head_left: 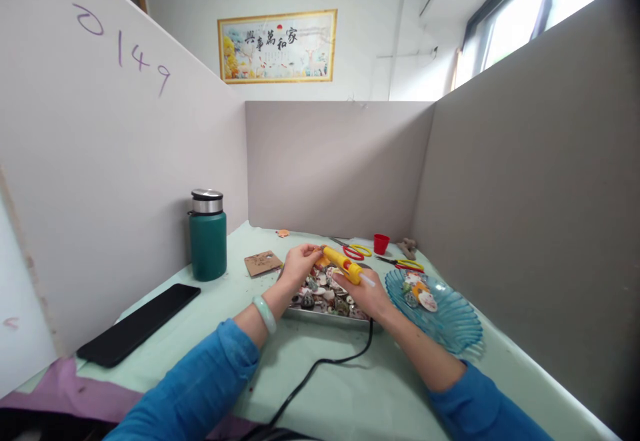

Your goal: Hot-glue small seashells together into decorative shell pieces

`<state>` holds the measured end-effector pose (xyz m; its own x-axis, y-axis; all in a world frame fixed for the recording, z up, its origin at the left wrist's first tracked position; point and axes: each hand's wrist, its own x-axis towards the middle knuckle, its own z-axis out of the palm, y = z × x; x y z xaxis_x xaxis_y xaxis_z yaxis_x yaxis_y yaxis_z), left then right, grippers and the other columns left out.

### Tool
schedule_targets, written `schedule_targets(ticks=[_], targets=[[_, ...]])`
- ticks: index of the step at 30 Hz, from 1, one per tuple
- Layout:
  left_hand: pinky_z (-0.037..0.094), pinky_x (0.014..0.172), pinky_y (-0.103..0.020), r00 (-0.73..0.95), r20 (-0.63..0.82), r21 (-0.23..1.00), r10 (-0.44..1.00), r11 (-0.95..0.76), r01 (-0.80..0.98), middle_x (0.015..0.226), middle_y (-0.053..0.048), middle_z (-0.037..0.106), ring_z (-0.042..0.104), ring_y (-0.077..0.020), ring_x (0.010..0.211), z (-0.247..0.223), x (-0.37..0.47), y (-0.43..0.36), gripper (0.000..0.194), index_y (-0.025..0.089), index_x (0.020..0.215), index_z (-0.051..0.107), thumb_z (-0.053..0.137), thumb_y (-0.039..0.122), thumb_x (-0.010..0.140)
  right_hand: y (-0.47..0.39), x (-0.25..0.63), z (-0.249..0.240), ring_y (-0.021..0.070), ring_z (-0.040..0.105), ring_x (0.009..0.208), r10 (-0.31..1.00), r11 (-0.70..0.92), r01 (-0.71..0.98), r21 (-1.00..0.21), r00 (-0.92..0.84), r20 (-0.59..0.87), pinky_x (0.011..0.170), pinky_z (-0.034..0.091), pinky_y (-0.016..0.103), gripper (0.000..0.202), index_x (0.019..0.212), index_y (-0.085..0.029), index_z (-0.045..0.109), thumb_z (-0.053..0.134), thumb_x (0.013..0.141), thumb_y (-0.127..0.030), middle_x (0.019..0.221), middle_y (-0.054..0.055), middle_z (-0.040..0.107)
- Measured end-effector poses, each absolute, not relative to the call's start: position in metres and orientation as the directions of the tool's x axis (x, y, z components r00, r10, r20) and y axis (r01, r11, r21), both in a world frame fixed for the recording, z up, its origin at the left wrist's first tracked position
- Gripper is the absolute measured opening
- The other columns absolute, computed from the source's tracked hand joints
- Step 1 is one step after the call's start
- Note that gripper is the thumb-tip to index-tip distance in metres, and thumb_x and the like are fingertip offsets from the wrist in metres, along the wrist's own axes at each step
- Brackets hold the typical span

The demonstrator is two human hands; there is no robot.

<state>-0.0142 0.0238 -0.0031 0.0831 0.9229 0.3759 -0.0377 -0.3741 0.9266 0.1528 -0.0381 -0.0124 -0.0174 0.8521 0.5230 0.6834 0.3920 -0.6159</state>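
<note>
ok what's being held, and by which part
The right hand holds a yellow glue gun by its handle; the left hand pinches an orange piece, exact spot unclear.

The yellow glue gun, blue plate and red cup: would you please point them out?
Yellow glue gun [341, 262], head view: middle of its body.
Blue plate [446, 321], head view: bare ribbed surface.
Red cup [381, 245], head view: outer side.

Craft workshop, grey booth partitions [335, 161], yellow glue gun [344, 264], tray [325, 318] of shells [327, 296], scissors [345, 246]
</note>
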Motion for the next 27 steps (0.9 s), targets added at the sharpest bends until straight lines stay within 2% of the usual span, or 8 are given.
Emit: schedule_targets(ticks=[9, 13, 17, 22, 25, 27], targets=[[0.039, 0.036, -0.017, 0.089, 0.372, 0.928, 0.924, -0.369, -0.045, 0.069, -0.005, 0.065, 0.055, -0.0090, 0.046, -0.001, -0.014, 0.023, 0.027, 0.011, 0.085, 0.062, 0.066, 0.031, 0.068, -0.038, 0.153, -0.014, 0.0144, 0.052, 0.057, 0.852, 0.396, 0.688, -0.609, -0.028, 0.522, 0.052, 0.038, 0.023, 0.041, 0.074, -0.016, 0.063, 0.052, 0.074, -0.055, 0.062, 0.002, 0.059], [0.039, 0.036, -0.018, 0.074, 0.356, 0.934, 0.931, -0.352, -0.059, 0.066, -0.004, 0.064, 0.054, -0.0089, 0.045, 0.002, -0.014, 0.019, 0.026, 0.011, 0.083, 0.062, 0.065, 0.031, 0.067, -0.038, 0.153, -0.012, 0.0140, 0.051, 0.056, 0.825, 0.441, 0.660, -0.608, -0.031, 0.565, 0.052, 0.036, 0.023, 0.039, 0.069, -0.017, 0.061, 0.050, 0.076, -0.054, 0.059, 0.000, 0.058], [0.037, 0.037, -0.017, 0.036, 0.305, 0.946, 0.952, -0.298, -0.126, 0.066, -0.004, 0.064, 0.054, -0.0084, 0.045, 0.006, -0.014, 0.016, 0.025, 0.010, 0.079, 0.060, 0.067, 0.030, 0.065, -0.032, 0.157, -0.012, 0.0164, 0.055, 0.061, 0.803, 0.373, 0.712, -0.595, 0.073, 0.591, 0.054, 0.036, 0.024, 0.039, 0.074, -0.018, 0.062, 0.047, 0.078, -0.053, 0.066, 0.003, 0.063], [0.037, 0.037, -0.017, 0.044, 0.276, 0.943, 0.960, -0.262, -0.205, 0.069, -0.004, 0.064, 0.055, -0.0082, 0.046, 0.008, -0.016, 0.016, 0.028, 0.010, 0.079, 0.060, 0.070, 0.029, 0.061, -0.024, 0.163, -0.018, 0.0216, 0.060, 0.070, 0.900, 0.164, 0.891, -0.423, 0.040, 0.434, 0.054, 0.032, 0.025, 0.042, 0.092, -0.020, 0.062, 0.055, 0.071, -0.055, 0.077, 0.007, 0.066], [0.038, 0.038, -0.018, 0.066, 0.275, 0.940, 0.959, -0.254, -0.230, 0.073, -0.005, 0.064, 0.056, -0.0082, 0.046, 0.007, -0.016, 0.016, 0.029, 0.010, 0.081, 0.060, 0.070, 0.029, 0.062, -0.027, 0.163, -0.019, 0.0223, 0.060, 0.074, 0.917, 0.176, 0.925, -0.337, -0.029, 0.398, 0.055, 0.033, 0.026, 0.041, 0.091, -0.021, 0.062, 0.057, 0.069, -0.055, 0.083, 0.007, 0.066], [0.040, 0.039, -0.018, 0.086, 0.280, 0.938, 0.956, -0.253, -0.239, 0.074, -0.005, 0.065, 0.056, -0.0081, 0.046, 0.006, -0.015, 0.016, 0.029, 0.010, 0.083, 0.061, 0.070, 0.028, 0.063, -0.031, 0.163, -0.016, 0.0213, 0.059, 0.074, 0.891, 0.194, 0.937, -0.291, -0.045, 0.451, 0.057, 0.034, 0.026, 0.036, 0.085, -0.020, 0.063, 0.053, 0.074, -0.053, 0.085, 0.007, 0.064]])
